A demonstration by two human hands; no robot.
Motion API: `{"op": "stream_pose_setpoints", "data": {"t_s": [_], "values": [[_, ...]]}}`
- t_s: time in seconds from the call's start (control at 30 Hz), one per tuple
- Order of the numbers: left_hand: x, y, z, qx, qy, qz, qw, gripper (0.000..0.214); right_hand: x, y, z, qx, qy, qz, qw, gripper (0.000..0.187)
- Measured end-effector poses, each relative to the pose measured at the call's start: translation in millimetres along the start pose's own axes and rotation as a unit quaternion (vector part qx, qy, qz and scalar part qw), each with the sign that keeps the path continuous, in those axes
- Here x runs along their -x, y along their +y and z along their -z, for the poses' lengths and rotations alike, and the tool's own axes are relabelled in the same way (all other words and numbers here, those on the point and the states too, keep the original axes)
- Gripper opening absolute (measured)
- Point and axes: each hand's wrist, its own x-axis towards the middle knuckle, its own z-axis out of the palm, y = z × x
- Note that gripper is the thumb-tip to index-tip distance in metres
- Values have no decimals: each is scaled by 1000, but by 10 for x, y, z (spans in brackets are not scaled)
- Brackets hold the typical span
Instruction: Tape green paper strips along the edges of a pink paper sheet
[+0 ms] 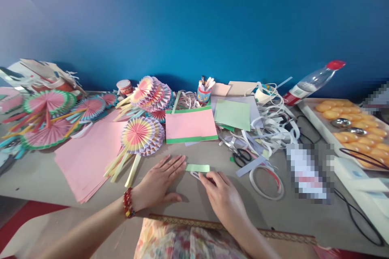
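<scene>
My left hand [161,180] lies flat on the grey table [42,178], fingers stretched toward a small folded strip of light green paper [197,168]. A red bead bracelet [128,203] circles that wrist. My right hand [221,194] rests on the table just below and right of the green strip, fingers curled down over a small whitish strip [196,175] at its fingertips. A pleated paper fan on yellow sticks [140,137] lies just left of my left hand.
Pink paper sheets [88,158], several more paper fans [45,117], a pink and green sheet [190,125], black scissors [242,157], white tape rings [267,182], curled paper scraps [267,125], a pen cup [203,93], a plastic bottle [313,81], a tray of yellow pieces [349,125].
</scene>
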Motion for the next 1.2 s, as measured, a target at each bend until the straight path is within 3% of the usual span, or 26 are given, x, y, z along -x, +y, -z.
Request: {"op": "stream_pose_setpoints", "data": {"t_s": [0.6, 0.83, 1.2], "values": [[2, -30, 1, 47, -4, -2, 999, 93, -110, -163, -100, 9, 10, 11, 1000, 34], [160, -156, 183, 140, 42, 21, 989, 65, -114, -164, -95, -14, -5, -2, 1000, 38], [271, -162, 149, 111, -12, -3, 994, 77, -140, -193, -87, -3, -4, -2, 1000, 32]]}}
